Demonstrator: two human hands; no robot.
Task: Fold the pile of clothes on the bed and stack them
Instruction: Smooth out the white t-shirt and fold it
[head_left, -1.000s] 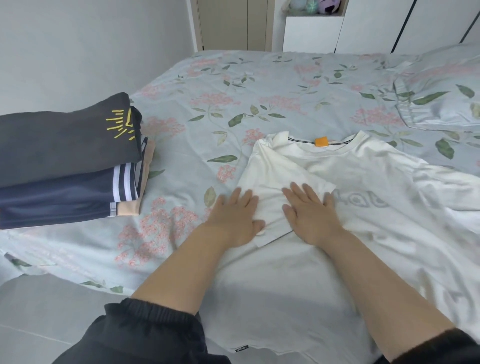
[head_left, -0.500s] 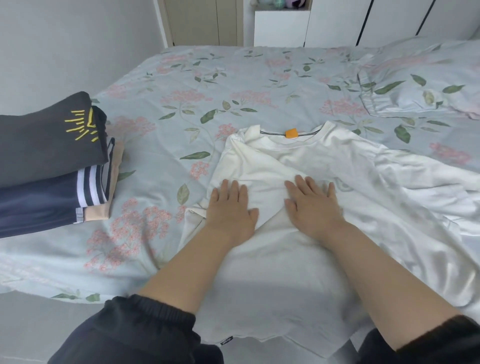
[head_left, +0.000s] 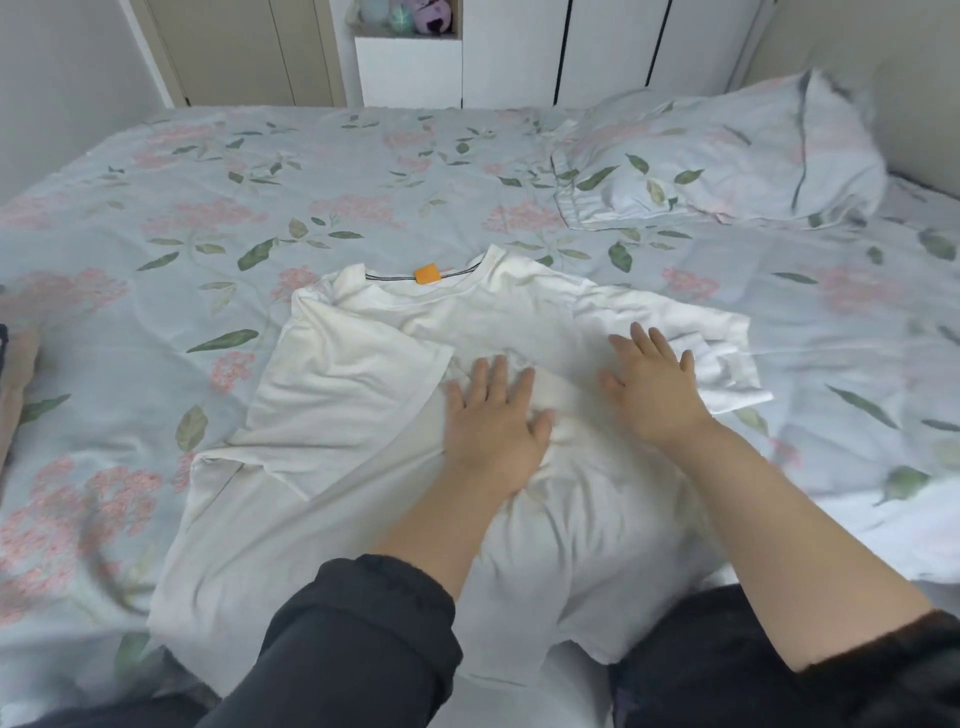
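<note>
Stack (head_left: 15, 384) cut off by left edge. Shirt (head_left: 337, 395) hem partly behind sleeve (head_left: 358, 639). Pillow (head_left: 727, 156) motion-blurred.

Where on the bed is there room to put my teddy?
Bare floral bedsheet lies past the white T-shirt, left of the floral pillow, and along the shirt's left side. Crowded near middle: left hand and right hand press the shirt.

Both hands, left (head_left: 493, 421) and right (head_left: 655, 391), press flat on the white shirt (head_left: 337, 395), below its orange tag (head_left: 427, 274)
</note>
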